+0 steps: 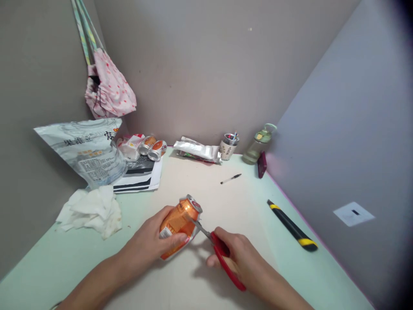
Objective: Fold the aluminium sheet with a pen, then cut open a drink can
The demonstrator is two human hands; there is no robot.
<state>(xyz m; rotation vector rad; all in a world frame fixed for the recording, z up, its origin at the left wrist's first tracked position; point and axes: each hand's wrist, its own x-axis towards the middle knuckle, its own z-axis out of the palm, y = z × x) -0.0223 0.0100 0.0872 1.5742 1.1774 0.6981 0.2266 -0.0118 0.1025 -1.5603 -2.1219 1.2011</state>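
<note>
My left hand (166, 237) is wrapped round an orange soda can (186, 210), which is tilted with its silver top toward the upper right. In my right hand (237, 252) is a pair of scissors (222, 254) with red handles. The scissors' metal blades reach to the can's side, just below its top. Whether the tips have gone through the metal I cannot tell. My left fingers behind the can are mostly hidden.
Crumpled tissues (93, 211) and a large plastic bag (93, 150) are at left. Two cans (157, 150), a foil packet (198, 150), a pen cup (229, 146) and a bottle (256, 146) line the back. A pen (231, 178) and a black-yellow cutter (290, 224) lie at right.
</note>
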